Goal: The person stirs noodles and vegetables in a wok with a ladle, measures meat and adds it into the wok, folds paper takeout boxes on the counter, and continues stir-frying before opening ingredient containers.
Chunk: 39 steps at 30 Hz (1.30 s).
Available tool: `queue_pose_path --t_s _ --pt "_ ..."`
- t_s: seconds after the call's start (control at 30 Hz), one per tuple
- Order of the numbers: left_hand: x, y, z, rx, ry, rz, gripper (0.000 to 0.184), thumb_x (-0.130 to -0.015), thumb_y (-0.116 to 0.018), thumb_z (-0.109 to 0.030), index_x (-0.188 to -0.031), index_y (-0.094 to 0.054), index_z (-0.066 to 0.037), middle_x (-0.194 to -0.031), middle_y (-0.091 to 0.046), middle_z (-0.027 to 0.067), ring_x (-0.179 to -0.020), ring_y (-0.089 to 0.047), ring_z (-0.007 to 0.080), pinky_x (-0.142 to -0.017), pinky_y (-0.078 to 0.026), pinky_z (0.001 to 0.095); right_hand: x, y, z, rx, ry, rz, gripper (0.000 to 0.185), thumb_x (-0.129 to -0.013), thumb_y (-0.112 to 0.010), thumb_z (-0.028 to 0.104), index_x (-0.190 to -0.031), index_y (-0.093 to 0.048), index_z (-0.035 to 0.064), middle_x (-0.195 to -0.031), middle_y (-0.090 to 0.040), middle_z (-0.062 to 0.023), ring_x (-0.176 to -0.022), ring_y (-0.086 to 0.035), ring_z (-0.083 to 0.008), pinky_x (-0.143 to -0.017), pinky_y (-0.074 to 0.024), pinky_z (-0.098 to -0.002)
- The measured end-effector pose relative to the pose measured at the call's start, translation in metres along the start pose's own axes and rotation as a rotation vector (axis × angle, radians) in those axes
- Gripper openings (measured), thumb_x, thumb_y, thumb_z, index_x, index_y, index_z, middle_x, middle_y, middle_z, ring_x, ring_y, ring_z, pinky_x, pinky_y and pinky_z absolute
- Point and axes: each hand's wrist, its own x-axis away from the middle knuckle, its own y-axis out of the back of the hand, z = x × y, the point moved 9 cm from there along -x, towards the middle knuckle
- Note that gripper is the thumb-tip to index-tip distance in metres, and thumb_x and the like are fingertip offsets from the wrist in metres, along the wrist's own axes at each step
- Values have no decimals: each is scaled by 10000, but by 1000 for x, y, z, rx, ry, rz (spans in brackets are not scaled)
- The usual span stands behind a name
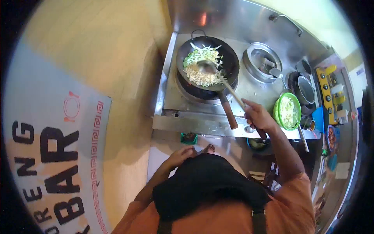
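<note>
A dark wok (230, 58) sits on the stove at the upper middle, its wooden handle (228, 111) pointing toward me. Noodles (202, 78) lie in its lower part, with shredded green and white vegetables (202, 55) above them. My right hand (258, 116) is wrapped round the long handle of a ladle (207, 67), whose bowl rests over the noodles and looks blurred. My left hand (182, 156) hangs low near my apron, away from the wok; its fingers are partly curled and I cannot make out whether they hold anything.
Right of the wok stands a metal pot (249, 62) with a second ladle (276, 73) across it. A green basket (297, 105) holds shredded cabbage. Dark pots (306, 89) and a yellow rack (324, 91) stand farther right. The steel counter edge (187, 124) runs before me.
</note>
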Motion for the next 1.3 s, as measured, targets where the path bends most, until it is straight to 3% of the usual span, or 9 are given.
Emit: queue_pose_path --t_s 0.17,0.23,0.33,0.43,0.73,0.9,1.0,1.2,1.3 --pt "-51 -41 -48 -20 -76 184 588 -879 -576 -390 -1321 -417 -37 -1195 -537 131 -1089 -509 195 -908 -414 312 -16 -39 -21 226 -70 87 414 -933 -433 174 -1324 -403 38 -680 -559 -56 -514 -532 -157 -452 -450 -305" --pt "-53 -53 -48 20 -78 250 573 -883 -570 -382 -1327 -418 -52 -1184 -547 133 -1088 -510 192 -909 -412 307 -46 -32 -27 843 200 -158 432 -907 -451 144 -1316 -398 15 -721 -609 -196 -541 -574 -334 -562 -479 -440" --pt "-55 -55 -34 -92 -131 241 560 -890 -548 -389 -1322 -430 -53 -1180 -553 129 -1090 -512 189 -916 -407 307 -91 -16 -39 908 192 -305 448 -860 -453 83 -1299 -383 31 -791 -606 -267 -753 -590 -442 -682 -477 -514" --pt "-49 -43 -19 -462 -121 219 586 -894 -522 -431 -1316 -433 -34 -1189 -552 121 -1102 -512 214 -946 -383 314 -87 -1 -14 877 170 -297 460 -859 -462 104 -1302 -367 23 -822 -605 -278 -764 -596 -434 -707 -478 -502" --pt "-94 -91 -28 343 131 184 451 -896 -510 -455 -1074 -556 -42 -987 -572 91 -957 -538 189 -846 -434 364 -183 -15 -10 809 795 -152 497 -836 -400 37 -1326 -323 10 -872 -591 -295 -748 -574 -449 -652 -473 -476" --pt "-168 -141 -102 807 94 279 341 -848 -626 -205 -1117 -522 -21 -969 -602 109 -835 -610 186 -731 -518 323 -87 8 -21 1131 354 63 536 -865 -415 93 -1386 -291 125 -828 -596 -222 -703 -611 -410 -612 -498 -485" --pt "-179 -141 -124 536 -11 -161 195 -818 -630 -114 -964 -525 -39 -779 -574 85 -687 -601 186 -563 -523 341 -67 44 -32 1325 258 50 549 -873 -424 95 -1399 -269 128 -894 -593 -227 -706 -612 -415 -615 -503 -473" --pt "-151 -157 -153 873 -190 -131 142 -815 -619 -89 -854 -487 -57 -650 -480 30 -536 -501 159 -458 -467 320 -32 91 35 749 407 78 408 -929 -442 167 -1323 -430 63 -714 -589 -164 -539 -587 -257 -547 -495 -424" --pt "-171 -155 -131 829 -184 -133 144 -824 -628 -115 -840 -494 -64 -660 -491 27 -553 -519 165 -468 -466 325 -3 90 26 451 -66 260 431 -926 -437 166 -1336 -391 42 -739 -600 -222 -575 -598 -290 -570 -487 -426"
